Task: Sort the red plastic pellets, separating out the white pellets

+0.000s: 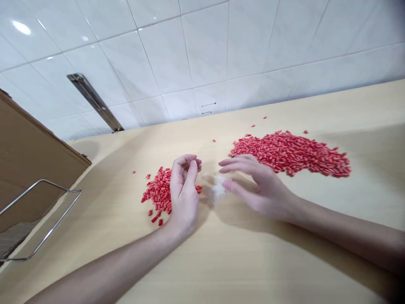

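My left hand [185, 192] is above the smaller pile of short red plastic tubes [160, 190] and covers part of it. Its fingers curl in toward the thumb; whatever they may hold is hidden. To its right, my right hand [253, 183] hovers with thumb and fingers apart and nothing visible between them. A blurred, whitish see-through thing [218, 189] sits just left of the right thumb, too smeared to name. Beyond the right hand spreads a larger heap of the same red tubes [294, 153].
A few stray red tubes lie around the piles on the pale wooden tabletop [221, 261]. At the left stand a cardboard box [34, 156] and a bent metal wire frame [53, 236]. Behind the table rises a tiled wall [202, 50] with a metal bracket [95, 101].
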A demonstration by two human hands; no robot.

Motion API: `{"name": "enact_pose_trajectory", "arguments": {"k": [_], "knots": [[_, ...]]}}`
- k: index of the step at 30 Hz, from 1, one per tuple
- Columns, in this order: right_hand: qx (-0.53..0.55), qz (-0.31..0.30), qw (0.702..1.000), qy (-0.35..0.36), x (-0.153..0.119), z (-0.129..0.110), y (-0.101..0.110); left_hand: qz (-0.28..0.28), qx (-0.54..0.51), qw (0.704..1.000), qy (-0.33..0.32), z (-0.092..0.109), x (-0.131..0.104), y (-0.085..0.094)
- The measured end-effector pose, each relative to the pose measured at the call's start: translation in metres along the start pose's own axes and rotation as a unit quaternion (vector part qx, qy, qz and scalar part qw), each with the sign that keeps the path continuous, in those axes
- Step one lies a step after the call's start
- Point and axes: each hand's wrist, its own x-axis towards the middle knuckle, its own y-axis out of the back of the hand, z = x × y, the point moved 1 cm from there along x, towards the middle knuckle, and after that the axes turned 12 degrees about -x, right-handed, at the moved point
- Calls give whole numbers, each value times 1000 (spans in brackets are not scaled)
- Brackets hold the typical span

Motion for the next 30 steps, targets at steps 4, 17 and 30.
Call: {"name": "enact_pose_trajectory", "arguments": {"k": [4, 17, 30], "knots": [[-137, -227, 952, 150, -8, -10, -5, 5, -15, 1000, 8, 1, -1, 0], [-152, -300, 926, 174, -3, -19, 1, -2, -3, 1000, 6, 1, -1, -1], [-144, -217, 951, 166, -6, -14, 0, -8, -4, 1000, 8, 1, 0, -1]]}}
